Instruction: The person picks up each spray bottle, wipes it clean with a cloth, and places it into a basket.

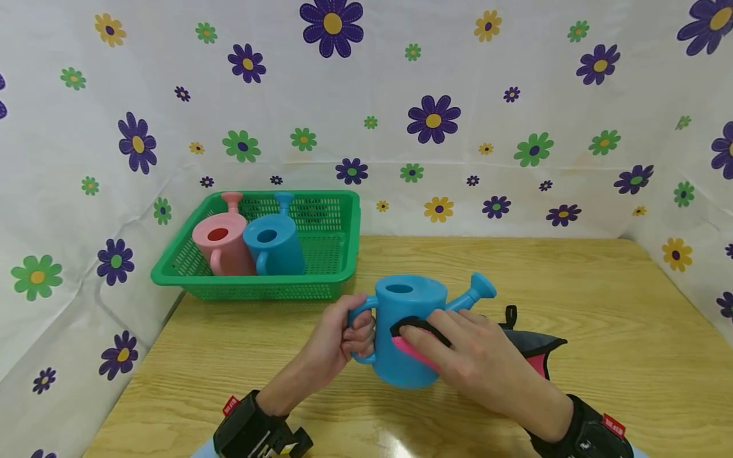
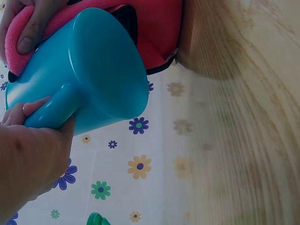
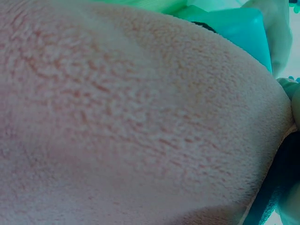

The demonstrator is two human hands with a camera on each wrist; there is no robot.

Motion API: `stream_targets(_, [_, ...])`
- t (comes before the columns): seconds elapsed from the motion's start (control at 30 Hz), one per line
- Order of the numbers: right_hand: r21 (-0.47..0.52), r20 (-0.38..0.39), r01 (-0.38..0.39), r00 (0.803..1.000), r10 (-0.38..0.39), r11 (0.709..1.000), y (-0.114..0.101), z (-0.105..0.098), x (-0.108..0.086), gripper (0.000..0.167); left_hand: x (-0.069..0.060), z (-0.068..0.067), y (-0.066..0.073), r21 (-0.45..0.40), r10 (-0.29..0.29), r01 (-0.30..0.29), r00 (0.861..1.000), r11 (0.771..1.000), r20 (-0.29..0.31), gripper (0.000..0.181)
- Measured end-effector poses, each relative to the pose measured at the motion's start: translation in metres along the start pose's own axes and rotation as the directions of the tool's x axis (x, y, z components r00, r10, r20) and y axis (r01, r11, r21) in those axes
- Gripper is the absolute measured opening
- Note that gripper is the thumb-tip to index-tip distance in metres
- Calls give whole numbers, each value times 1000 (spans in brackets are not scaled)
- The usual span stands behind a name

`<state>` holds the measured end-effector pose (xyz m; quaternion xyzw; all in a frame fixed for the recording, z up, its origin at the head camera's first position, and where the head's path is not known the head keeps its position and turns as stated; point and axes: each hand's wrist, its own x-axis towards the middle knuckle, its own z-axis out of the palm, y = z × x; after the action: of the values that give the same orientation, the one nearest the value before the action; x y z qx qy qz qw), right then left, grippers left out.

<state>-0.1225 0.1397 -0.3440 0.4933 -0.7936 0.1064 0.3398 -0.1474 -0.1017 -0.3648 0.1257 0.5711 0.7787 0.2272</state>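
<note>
My left hand (image 1: 335, 334) grips the handle of a blue watering can (image 1: 412, 292), which is held up over the table with its spout to the right. In the left wrist view the base of the watering can (image 2: 112, 65) faces the camera. A pink and grey cloth (image 1: 529, 342) with black edging lies against the can's front side, held there by my right hand (image 1: 478, 356). The thumb presses on the cloth's pink face (image 2: 157, 35) in the left wrist view. Fuzzy cloth (image 3: 140, 117) fills most of the right wrist view and hides much of the can.
A green plastic basket (image 1: 258, 287) stands at the back left of the wooden table (image 1: 607, 305). Inside it are a pink watering can (image 1: 231, 245) and another blue watering can (image 1: 283, 248), side by side. A flower-patterned white sheet (image 1: 366, 76) hangs behind and at the sides.
</note>
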Motion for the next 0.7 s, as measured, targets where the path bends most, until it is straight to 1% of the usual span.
stream_targets(0.1, [1, 12, -13, 1000, 13, 1000, 3, -2, -2, 23, 0, 0, -3, 9, -10, 9, 1000, 1000, 8, 45])
stream_targets(0.13, [2, 17, -15, 1000, 15, 1000, 4, -3, -2, 24, 0, 0, -4, 11, -14, 14, 1000, 1000, 11, 45])
stream_targets(0.23, [-3, 31, -22, 999, 22, 1000, 7, -5, -4, 43, 0, 0, -5, 13, -26, 26, 1000, 1000, 12, 45])
stream_targets(0.27, [-8, 28, -25, 999, 25, 1000, 8, -5, -4, 45, 0, 0, -6, 14, -28, 28, 1000, 1000, 12, 45])
stream_targets(0.37, [-25, 0, -42, 999, 42, 999, 10, -6, -4, 31, -1, 0, -7, 20, -35, 35, 999, 999, 9, 45])
stream_targets(0.4, [-32, -9, -48, 999, 47, 998, 10, -6, -4, 30, -1, 0, -7, 22, -38, 38, 999, 999, 7, 46])
stream_targets(0.53, [-53, -43, -62, 997, 60, 997, 13, -6, -3, 32, -2, 0, -7, 28, -43, 43, 999, 999, 10, 45])
stream_targets(0.7, [-67, -54, -65, 997, 61, 996, 14, -5, -3, 34, -4, -1, -7, 27, -54, 53, 999, 998, 5, 44])
